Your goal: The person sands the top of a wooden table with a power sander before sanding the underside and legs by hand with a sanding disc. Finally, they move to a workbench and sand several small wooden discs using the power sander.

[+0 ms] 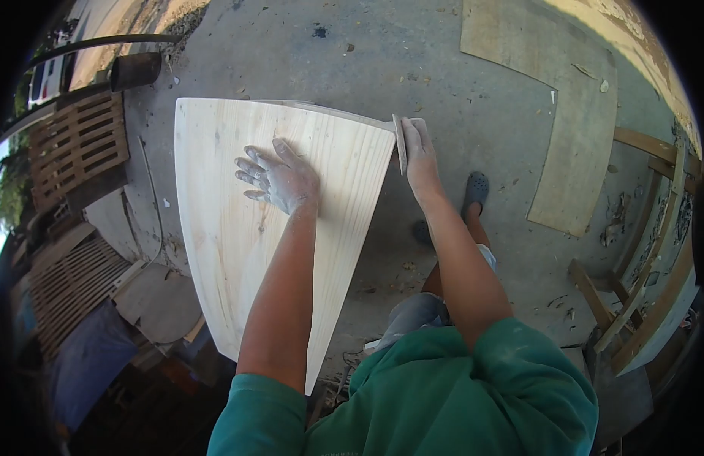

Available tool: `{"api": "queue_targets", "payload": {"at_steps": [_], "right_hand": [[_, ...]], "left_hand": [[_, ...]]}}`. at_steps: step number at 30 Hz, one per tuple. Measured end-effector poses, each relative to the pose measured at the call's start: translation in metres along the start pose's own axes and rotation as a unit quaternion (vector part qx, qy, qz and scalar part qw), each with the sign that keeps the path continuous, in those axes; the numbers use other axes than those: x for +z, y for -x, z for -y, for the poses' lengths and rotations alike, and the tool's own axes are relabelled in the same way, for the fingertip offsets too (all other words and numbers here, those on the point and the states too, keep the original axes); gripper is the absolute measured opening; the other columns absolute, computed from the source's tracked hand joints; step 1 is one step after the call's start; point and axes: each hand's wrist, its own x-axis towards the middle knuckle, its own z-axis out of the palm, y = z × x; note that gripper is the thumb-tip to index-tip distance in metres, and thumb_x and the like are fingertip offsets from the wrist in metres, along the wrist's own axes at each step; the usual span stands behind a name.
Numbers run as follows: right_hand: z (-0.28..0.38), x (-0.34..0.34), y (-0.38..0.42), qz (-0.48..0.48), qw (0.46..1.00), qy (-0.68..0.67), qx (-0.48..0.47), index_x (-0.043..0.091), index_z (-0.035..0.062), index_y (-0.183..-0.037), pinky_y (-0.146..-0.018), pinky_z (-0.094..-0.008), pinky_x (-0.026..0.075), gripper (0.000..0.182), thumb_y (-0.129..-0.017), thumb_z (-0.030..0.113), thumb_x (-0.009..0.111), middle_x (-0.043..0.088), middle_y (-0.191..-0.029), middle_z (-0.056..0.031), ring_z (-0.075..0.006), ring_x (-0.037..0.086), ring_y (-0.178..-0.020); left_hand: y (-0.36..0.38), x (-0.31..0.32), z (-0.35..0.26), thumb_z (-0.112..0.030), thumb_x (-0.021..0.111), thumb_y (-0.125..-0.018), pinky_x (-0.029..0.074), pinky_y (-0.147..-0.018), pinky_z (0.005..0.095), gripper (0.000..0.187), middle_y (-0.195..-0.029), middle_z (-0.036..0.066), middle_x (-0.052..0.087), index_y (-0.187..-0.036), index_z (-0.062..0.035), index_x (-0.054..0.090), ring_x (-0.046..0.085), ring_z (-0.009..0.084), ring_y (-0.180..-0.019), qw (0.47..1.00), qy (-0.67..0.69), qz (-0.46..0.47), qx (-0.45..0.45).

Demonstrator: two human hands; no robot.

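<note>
A pale wooden panel (219, 205) with a curved far edge fills the middle of the head view. My left hand (282, 176), dusted white, lies on its top face with the fingers spread. At the panel's far right corner, my right hand (420, 156) grips a flat sanding block (400, 144). The block stands on edge against or right beside the panel's side; exact contact is hard to see. My right fingers wrap over the block's back, and part of it is hidden behind them.
Slatted wooden pallets (78, 148) and a dark bucket (135, 71) are at the left. On the concrete floor (382, 53) lies an L-shaped plywood sheet (564, 152). Wooden frames (640, 258) stand at the right. My foot in a clog (477, 188) is below my right arm.
</note>
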Motion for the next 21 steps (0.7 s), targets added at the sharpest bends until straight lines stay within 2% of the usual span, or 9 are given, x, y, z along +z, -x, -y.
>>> {"api": "queue_targets", "payload": {"at_steps": [1,3,5,8,9,12,15,18,21], "right_hand": [[0.006,0.004,0.023,-0.029,0.999,-0.013,0.021,0.056,0.0034,-0.108,-0.088,-0.0308,0.043,0.030,-0.104,0.032,0.048,0.058,-0.093,-0.0073,-0.0152,0.053,-0.091],[0.003,0.006,0.024,-0.019,0.998,-0.065,-0.003,0.056,0.0042,-0.106,-0.085,-0.0313,0.043,0.028,-0.104,0.031,0.048,0.058,-0.091,-0.0058,-0.0144,0.053,-0.088],[0.011,0.001,0.004,0.014,0.998,-0.048,0.045,0.058,0.0060,-0.102,-0.080,-0.0321,0.043,0.032,-0.103,0.036,0.050,0.058,-0.090,-0.0040,-0.0128,0.053,-0.085],[0.070,-0.002,-0.046,0.228,0.955,0.180,0.062,0.059,0.0066,-0.098,-0.078,-0.0321,0.042,0.038,-0.100,0.044,0.053,0.058,-0.089,-0.0025,-0.0115,0.052,-0.085],[0.070,-0.005,-0.058,0.309,0.926,0.209,0.048,0.063,0.0078,-0.102,-0.083,-0.0331,0.044,0.043,-0.095,0.050,0.058,0.060,-0.094,-0.0037,-0.0155,0.056,-0.086],[0.075,-0.027,-0.048,0.260,0.872,0.380,-0.165,0.066,0.0105,-0.108,-0.087,-0.0372,0.048,0.046,-0.092,0.053,0.061,0.063,-0.101,-0.0074,-0.0228,0.063,-0.093],[0.098,-0.024,-0.028,0.267,0.767,0.515,-0.274,0.064,0.0123,-0.119,-0.089,-0.0425,0.051,0.053,-0.090,0.057,0.060,0.063,-0.110,-0.0127,-0.0300,0.066,-0.102],[0.108,0.054,-0.061,0.296,0.705,0.573,-0.294,0.062,0.0132,-0.120,-0.084,-0.0454,0.053,0.055,-0.091,0.060,0.058,0.065,-0.110,-0.0149,-0.0322,0.067,-0.103],[0.115,0.178,-0.103,0.309,0.709,0.571,-0.274,0.060,0.0135,-0.115,-0.084,-0.0449,0.052,0.054,-0.091,0.062,0.056,0.067,-0.109,-0.0166,-0.0354,0.067,-0.100]], "left_hand": [[0.000,0.000,0.001,-0.056,0.020,-0.103,-0.002,-0.122,0.0554,0.076,-0.164,0.023,0.002,-0.157,-0.0035,0.009,-0.004,0.0350,-0.153,1.000,-0.002,0.000,0.004],[-0.001,0.001,0.002,-0.055,0.020,-0.103,-0.002,-0.122,0.0555,0.076,-0.164,0.023,0.002,-0.157,-0.0034,0.009,-0.004,0.0353,-0.153,1.000,0.001,-0.002,0.005],[-0.003,0.008,0.006,-0.056,0.021,-0.103,0.002,-0.121,0.0565,0.076,-0.163,0.024,0.008,-0.157,-0.0034,0.013,0.001,0.0368,-0.153,0.999,-0.004,-0.029,0.016],[-0.002,0.009,0.010,-0.057,0.021,-0.103,0.003,-0.120,0.0575,0.076,-0.163,0.024,0.010,-0.157,-0.0033,0.014,0.003,0.0378,-0.152,0.999,-0.002,-0.039,0.024],[-0.003,0.008,0.009,-0.057,0.022,-0.103,0.002,-0.120,0.0578,0.077,-0.163,0.024,0.009,-0.157,-0.0033,0.014,0.003,0.0379,-0.152,0.999,0.003,-0.038,0.026],[-0.006,0.009,0.009,-0.054,0.022,-0.104,0.001,-0.120,0.0575,0.075,-0.163,0.024,0.008,-0.157,-0.0020,0.014,0.001,0.0392,-0.152,0.999,-0.006,-0.033,0.022],[-0.008,0.007,0.008,-0.051,0.022,-0.105,-0.001,-0.120,0.0580,0.072,-0.163,0.024,0.007,-0.156,-0.0001,0.015,0.000,0.0406,-0.152,0.999,-0.002,-0.040,0.026],[-0.009,0.006,0.010,-0.047,0.022,-0.106,-0.002,-0.120,0.0576,0.070,-0.163,0.025,0.007,-0.156,0.0016,0.015,0.000,0.0411,-0.152,0.998,0.004,-0.045,0.034],[-0.012,0.004,0.008,-0.044,0.025,-0.106,-0.003,-0.120,0.0577,0.067,-0.163,0.024,0.006,-0.156,-0.0016,0.016,-0.002,0.0398,-0.152,0.999,0.009,-0.035,0.027]]}}
